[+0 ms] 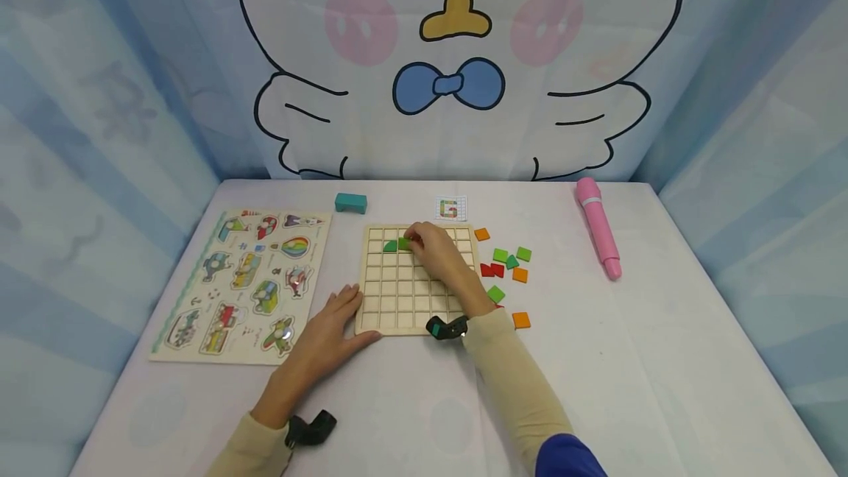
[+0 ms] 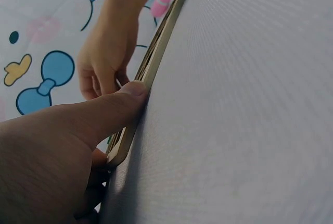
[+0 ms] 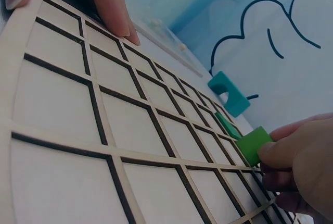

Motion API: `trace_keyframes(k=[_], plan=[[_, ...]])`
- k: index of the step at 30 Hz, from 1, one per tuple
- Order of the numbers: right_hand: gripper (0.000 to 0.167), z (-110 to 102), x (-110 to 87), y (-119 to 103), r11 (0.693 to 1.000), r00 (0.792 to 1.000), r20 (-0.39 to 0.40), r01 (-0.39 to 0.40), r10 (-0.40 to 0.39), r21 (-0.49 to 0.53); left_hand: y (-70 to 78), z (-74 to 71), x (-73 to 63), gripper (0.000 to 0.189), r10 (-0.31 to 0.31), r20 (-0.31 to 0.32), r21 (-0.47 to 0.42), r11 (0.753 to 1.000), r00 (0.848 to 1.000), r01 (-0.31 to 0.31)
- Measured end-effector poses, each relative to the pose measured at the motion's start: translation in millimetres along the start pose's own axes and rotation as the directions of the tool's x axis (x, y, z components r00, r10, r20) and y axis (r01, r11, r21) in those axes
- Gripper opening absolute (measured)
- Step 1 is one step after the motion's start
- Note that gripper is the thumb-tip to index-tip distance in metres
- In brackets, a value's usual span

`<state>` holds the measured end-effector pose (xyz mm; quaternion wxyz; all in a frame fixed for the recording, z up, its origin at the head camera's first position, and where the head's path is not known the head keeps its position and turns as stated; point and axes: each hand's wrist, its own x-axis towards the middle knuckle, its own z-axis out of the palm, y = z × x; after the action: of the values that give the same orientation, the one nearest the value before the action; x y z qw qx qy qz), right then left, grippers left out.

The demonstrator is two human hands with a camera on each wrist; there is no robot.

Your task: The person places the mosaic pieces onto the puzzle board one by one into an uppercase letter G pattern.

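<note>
A wooden grid board (image 1: 391,300) lies flat on the table. Over its upper part, my right hand (image 1: 437,252) pinches a light green square tile (image 3: 253,146) between thumb and finger; the tile is tilted at a grid cell. Just left of it, a darker green tile (image 1: 390,246) with a slanted side sits in the grid. My left hand (image 1: 333,330) rests at the board's lower left corner, fingers along the left side and thumb on the front edge. In the left wrist view the left thumb (image 2: 117,107) touches the board's rim.
Several orange, green and red tiles (image 1: 520,275) lie right of the board. A small pattern card (image 1: 452,208) and a teal block (image 1: 351,203) are behind it. A picture puzzle board (image 1: 218,293) lies at left, a pink toy microphone (image 1: 599,230) at right.
</note>
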<state>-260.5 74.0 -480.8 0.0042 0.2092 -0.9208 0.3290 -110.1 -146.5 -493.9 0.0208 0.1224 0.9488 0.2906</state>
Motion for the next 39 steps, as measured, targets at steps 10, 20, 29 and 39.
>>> trace_keyframes(k=[10,20,29,39], plan=[[0.020,-1,1.8,0,0.999,1.000,0.028,0.006,-0.005,-0.034,0.6,-0.1,-1.5,0.085,0.018,-0.018,0.008,1.000,1.000,-0.018],[0.023,4,1.9,3,0.995,0.999,0.033,0.018,-0.015,-0.094,0.9,-0.2,-0.8,0.084,0.012,-0.016,0.001,1.000,1.000,-0.012],[0.027,1,-2.1,1,0.996,1.000,0.022,0.010,-0.008,-0.085,2.3,-0.1,0.2,0.084,0.006,-0.007,0.000,1.000,1.000,-0.006],[0.033,-15,-13.8,-7,0.997,1.000,0.009,0.003,-0.002,-0.080,1.2,0.0,-0.4,0.084,0.001,-0.009,0.006,1.000,1.000,0.000]])
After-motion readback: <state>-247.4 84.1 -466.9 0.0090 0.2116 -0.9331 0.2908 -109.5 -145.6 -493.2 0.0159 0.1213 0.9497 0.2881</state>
